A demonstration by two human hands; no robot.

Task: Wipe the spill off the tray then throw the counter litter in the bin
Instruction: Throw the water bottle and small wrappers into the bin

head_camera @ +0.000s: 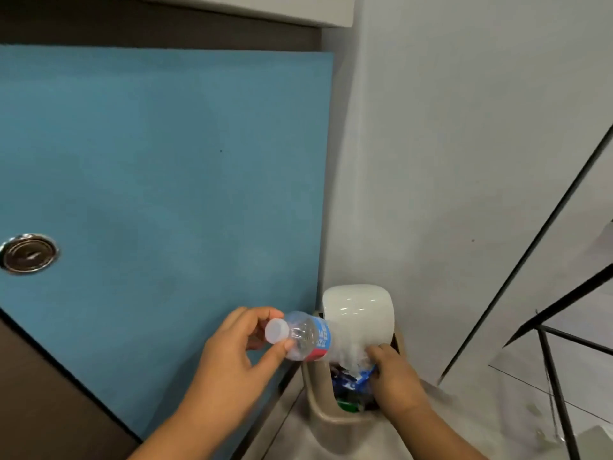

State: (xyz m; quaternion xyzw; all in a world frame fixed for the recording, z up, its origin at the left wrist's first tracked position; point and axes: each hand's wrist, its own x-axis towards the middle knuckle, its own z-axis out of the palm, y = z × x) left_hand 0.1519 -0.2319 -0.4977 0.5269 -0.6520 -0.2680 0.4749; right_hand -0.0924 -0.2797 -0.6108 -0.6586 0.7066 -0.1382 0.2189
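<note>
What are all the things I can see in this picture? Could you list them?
plastic bottle: one, clear, white cap, blue-and-red label, tilted at the bin's mouth
bin: one, beige, beside the counter
swing lid: one, white, on top of the bin
litter: several pieces, blue and green, inside the bin
counter: one, blue top
metal fitting: one, silver, round, set in the counter at left
black frame: one, right of the bin
left hand: pinches the bottle near its cap
right hand: at the bin's mouth, fingers against the lid
</note>
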